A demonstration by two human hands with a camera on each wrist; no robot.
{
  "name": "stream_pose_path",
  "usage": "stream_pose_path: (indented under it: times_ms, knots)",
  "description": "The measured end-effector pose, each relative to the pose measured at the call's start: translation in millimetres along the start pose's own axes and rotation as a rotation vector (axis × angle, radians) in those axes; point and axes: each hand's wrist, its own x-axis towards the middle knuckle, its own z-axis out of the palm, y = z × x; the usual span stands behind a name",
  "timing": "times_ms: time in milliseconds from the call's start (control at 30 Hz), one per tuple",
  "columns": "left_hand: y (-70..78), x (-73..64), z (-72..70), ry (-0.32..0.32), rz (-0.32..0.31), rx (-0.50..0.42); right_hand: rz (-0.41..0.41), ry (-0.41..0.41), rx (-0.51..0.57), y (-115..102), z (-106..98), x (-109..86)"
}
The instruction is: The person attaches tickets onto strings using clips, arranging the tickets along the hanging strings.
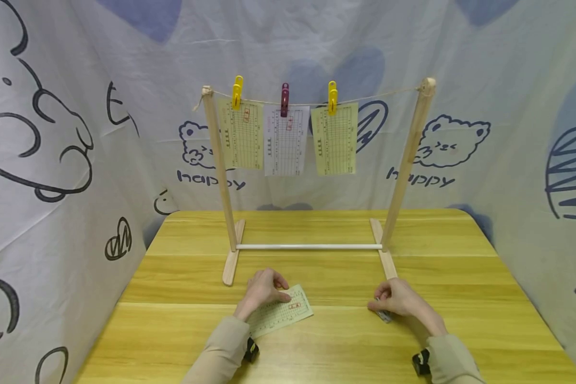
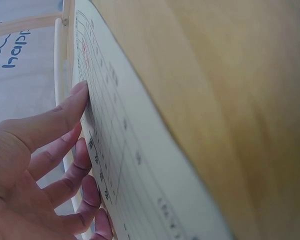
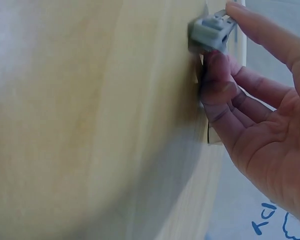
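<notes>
A pale yellow printed slip (image 1: 280, 317) with a red stamp lies on the table. My left hand (image 1: 265, 290) is at its far long edge, the thumb (image 2: 75, 102) touching the paper and the other fingers loosely bent along that edge. To the right, my right hand (image 1: 398, 297) pinches a small grey clothespin (image 3: 210, 34) between thumb and fingers, low over the table. Behind, two yellow clothespins (image 1: 333, 98) and a dark red clothespin (image 1: 285, 100) hold two yellow slips (image 1: 335, 141) and a white slip (image 1: 286, 144) on a string.
The string (image 1: 379, 97) is tied between two wooden posts (image 1: 408, 165) on flat feet (image 1: 230, 266), joined low down by a white rod (image 1: 309, 247). The right hand is close in front of the right foot. A printed cloth (image 1: 278, 26) surrounds the wooden table (image 1: 326, 352).
</notes>
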Motion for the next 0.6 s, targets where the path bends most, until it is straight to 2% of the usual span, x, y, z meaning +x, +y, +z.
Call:
stream_pose_path:
  times_ms: [167, 333, 600]
  knots:
    - [0.2, 0.0, 0.3, 0.003, 0.001, 0.002, -0.019, -0.012, 0.01, 2.7, -2.6, -1.0]
    - [-0.3, -0.1, 0.4, -0.001, 0.002, -0.003, 0.005, -0.022, 0.074, 5.2, -3.4, -2.6]
    - [-1.7, -0.9, 0.7, -0.003, 0.008, -0.005, 0.017, -0.077, 0.261, 14.3, -7.2, -1.6]
